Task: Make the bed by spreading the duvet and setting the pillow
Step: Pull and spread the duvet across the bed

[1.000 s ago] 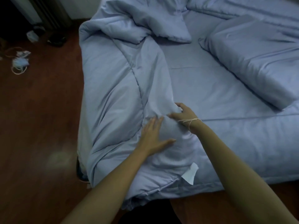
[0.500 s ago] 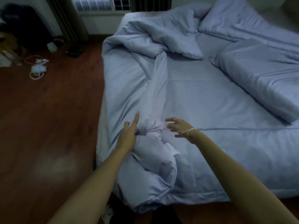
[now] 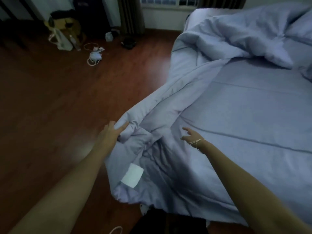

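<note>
A pale blue duvet lies bunched along the left side of the bed, running from a heap at the far end down to the near corner. My left hand is shut on a fold of the duvet's near corner and holds it out past the bed's edge, above the floor. A white label hangs on the duvet below that hand. My right hand hovers open over the sheet, fingers spread, just right of the gathered fold. A pillow shows partly at the far right edge.
Dark wooden floor spreads to the left of the bed. A white cable and charger lie on it, with bags and bottles by the far wall. A curtain and window stand behind the bed. A dark object sits at the bed's foot.
My left hand has closed on the duvet corner and drawn it left off the bed's edge. My right hand let go and opened. The view has swung left.
</note>
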`<action>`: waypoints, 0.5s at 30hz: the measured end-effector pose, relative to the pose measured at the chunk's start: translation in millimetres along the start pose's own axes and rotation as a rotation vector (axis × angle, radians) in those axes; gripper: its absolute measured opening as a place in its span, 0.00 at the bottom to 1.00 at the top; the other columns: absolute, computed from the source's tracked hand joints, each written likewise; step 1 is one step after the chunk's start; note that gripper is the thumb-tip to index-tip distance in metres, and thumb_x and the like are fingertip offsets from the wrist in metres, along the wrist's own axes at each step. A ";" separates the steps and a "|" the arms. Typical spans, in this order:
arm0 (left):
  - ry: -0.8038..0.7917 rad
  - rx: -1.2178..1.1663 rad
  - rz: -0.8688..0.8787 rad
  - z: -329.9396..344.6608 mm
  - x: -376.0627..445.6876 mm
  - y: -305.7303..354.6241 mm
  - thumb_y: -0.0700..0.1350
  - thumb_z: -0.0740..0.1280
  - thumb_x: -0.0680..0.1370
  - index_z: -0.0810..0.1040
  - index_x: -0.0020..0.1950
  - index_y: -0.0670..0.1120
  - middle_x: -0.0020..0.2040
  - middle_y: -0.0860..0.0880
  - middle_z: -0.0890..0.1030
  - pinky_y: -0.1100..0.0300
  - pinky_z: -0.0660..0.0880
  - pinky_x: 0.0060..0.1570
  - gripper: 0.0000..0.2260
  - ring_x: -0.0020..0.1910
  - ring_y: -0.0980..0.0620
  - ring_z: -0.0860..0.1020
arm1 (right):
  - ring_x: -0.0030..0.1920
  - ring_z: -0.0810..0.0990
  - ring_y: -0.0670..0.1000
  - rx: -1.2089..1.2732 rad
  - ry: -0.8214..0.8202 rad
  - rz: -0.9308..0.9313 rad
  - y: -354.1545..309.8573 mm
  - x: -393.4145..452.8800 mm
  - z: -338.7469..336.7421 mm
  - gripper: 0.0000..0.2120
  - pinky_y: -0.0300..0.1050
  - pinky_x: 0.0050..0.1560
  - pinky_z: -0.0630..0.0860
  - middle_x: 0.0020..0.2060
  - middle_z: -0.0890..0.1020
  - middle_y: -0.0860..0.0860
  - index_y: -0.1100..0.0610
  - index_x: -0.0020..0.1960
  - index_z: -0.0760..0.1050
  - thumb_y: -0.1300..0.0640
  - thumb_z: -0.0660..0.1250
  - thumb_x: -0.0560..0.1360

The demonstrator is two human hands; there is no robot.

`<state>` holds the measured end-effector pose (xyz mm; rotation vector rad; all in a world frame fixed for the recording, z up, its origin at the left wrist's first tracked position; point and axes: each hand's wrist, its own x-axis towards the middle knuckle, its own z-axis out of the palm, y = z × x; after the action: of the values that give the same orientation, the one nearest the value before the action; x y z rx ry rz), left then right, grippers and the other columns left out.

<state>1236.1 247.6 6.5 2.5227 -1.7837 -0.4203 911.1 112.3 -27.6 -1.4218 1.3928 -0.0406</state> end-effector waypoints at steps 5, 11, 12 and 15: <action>-0.008 0.113 -0.121 0.8 -4.2 -43.1 0.50 0.65 0.77 0.66 0.72 0.55 0.60 0.38 0.72 0.43 0.73 0.57 0.23 0.56 0.36 0.73 | 0.70 0.67 0.56 -0.041 -0.046 0.036 -24.4 14.0 43.4 0.30 0.49 0.63 0.68 0.71 0.66 0.58 0.49 0.74 0.60 0.57 0.65 0.75; -0.083 0.134 -0.224 24.2 -11.4 -98.1 0.50 0.63 0.78 0.62 0.74 0.52 0.60 0.45 0.72 0.45 0.72 0.60 0.25 0.62 0.36 0.71 | 0.65 0.72 0.57 -0.066 -0.003 0.094 -39.4 21.3 70.4 0.30 0.44 0.54 0.69 0.68 0.70 0.58 0.49 0.74 0.60 0.58 0.65 0.75; -0.118 0.166 -0.249 28.8 -10.7 -102.5 0.50 0.61 0.79 0.57 0.76 0.52 0.67 0.44 0.68 0.47 0.69 0.62 0.26 0.66 0.39 0.68 | 0.65 0.72 0.57 -0.074 0.005 0.105 -38.6 22.1 68.5 0.30 0.44 0.55 0.69 0.68 0.70 0.58 0.49 0.74 0.60 0.58 0.65 0.75; -0.070 0.226 -0.257 39.0 -4.7 -114.0 0.45 0.61 0.79 0.55 0.77 0.48 0.72 0.41 0.63 0.48 0.69 0.63 0.27 0.68 0.40 0.67 | 0.65 0.72 0.57 -0.120 0.035 0.139 -34.5 24.6 61.5 0.30 0.46 0.61 0.68 0.70 0.68 0.58 0.50 0.75 0.59 0.56 0.66 0.75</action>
<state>1330.7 296.6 -49.9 2.9445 -1.6150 -0.3330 982.9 123.7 -44.6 -1.4247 1.5413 0.1102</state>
